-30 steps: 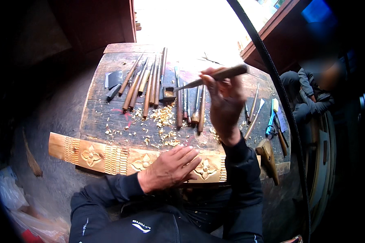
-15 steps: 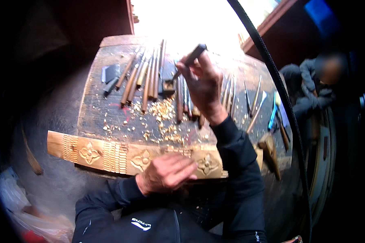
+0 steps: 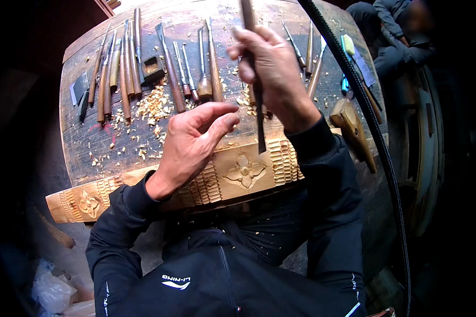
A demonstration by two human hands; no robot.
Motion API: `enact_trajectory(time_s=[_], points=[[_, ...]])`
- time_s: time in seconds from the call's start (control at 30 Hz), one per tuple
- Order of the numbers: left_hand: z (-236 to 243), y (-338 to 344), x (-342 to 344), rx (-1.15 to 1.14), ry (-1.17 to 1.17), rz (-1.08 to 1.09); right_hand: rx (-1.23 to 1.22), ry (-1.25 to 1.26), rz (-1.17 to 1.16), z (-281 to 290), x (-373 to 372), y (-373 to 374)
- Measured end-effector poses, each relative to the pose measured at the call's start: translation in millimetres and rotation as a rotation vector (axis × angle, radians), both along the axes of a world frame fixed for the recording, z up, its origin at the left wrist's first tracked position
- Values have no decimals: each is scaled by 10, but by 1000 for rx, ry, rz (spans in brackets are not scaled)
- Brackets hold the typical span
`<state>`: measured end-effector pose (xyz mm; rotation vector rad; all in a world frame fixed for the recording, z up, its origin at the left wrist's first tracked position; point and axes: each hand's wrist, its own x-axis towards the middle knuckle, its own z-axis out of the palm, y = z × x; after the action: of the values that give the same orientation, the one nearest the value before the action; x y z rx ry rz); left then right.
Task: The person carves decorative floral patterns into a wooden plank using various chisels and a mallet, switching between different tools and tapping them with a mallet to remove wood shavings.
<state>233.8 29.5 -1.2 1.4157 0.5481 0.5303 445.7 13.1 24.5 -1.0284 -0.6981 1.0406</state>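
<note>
My right hand (image 3: 277, 71) grips a long dark chisel (image 3: 259, 121), held upright with its flat tip low over the carved wooden board (image 3: 225, 156). The tip appears near a four-petalled flower (image 3: 245, 171) cut in relief; whether it touches the wood I cannot tell. Raised above the board, my left hand (image 3: 190, 142) has its thumb and forefinger apart, and nothing shows between them. Rows of small notched cuts separate the flowers along the board, which lies across the bench's near edge. My left forearm covers part of it.
Several chisels (image 3: 124, 79) lie on the worn bench (image 3: 127, 171) among wood shavings (image 3: 158, 103). A dark square block (image 3: 153, 71) sits between them. To the right are a wooden mallet (image 3: 349, 124) and a brush (image 3: 348, 45). A black cord (image 3: 388, 174) hangs down; beyond sits a person (image 3: 394, 42).
My right hand has come back from the tools at the far side, with the chisel now pointing down at the board. My left hand has lifted off the board. The view has shifted.
</note>
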Motion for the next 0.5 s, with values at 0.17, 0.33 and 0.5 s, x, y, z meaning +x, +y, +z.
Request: enact_trajectory(time_s=[0.17,0.33,0.5], points=[[-183,81,-5,-213,21,-90,-156,64,50,-223,-449,260],[-232,190,-14,-377,187,-121,-273,231,176,-416,-369,427],[-217,122,-1,-413,125,-144,-82,305,384,-321,-131,399]])
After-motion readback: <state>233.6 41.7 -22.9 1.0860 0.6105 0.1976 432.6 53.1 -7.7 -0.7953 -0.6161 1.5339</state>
